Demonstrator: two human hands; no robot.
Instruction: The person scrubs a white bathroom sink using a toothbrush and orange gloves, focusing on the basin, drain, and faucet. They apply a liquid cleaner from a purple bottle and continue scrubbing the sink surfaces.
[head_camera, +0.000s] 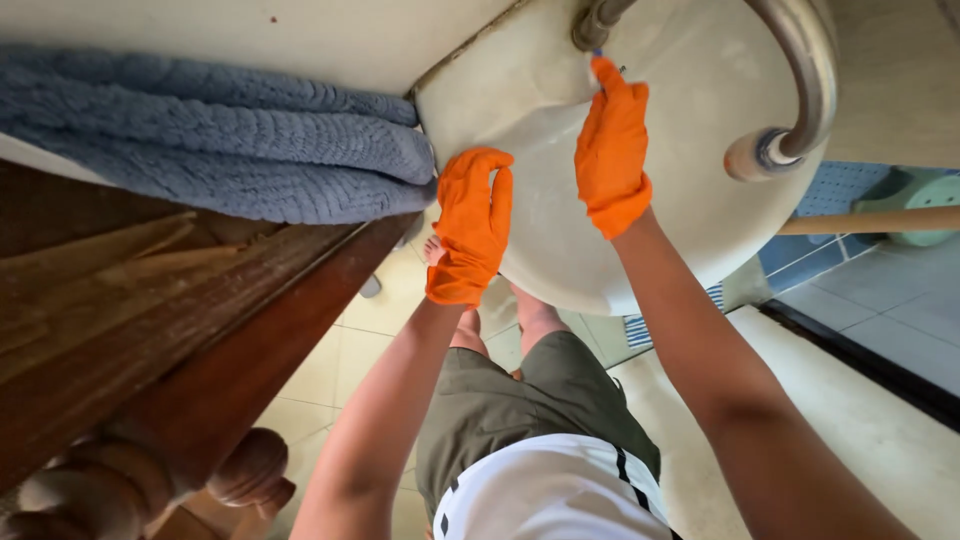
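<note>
A white round basin (690, 200) fills the upper middle, seen from beneath, with a curved chrome pipe (810, 70) running across it to a fitting (592, 22) at the top. Both my hands wear orange rubber gloves. My left hand (470, 225) has its fingers curled against the basin's left rim. My right hand (612, 145) lies stretched along the basin's surface, with its fingertips just below the pipe fitting. A tiny blue bit shows at those fingertips; I cannot tell what it is or whether it is held.
A folded blue-grey towel (220, 140) lies on a dark wooden stand (150, 330) at the left, touching the basin. My own shorts and white shirt (540, 480) are at the bottom, above a pale tiled floor (880, 430). A green stool (925, 200) stands far right.
</note>
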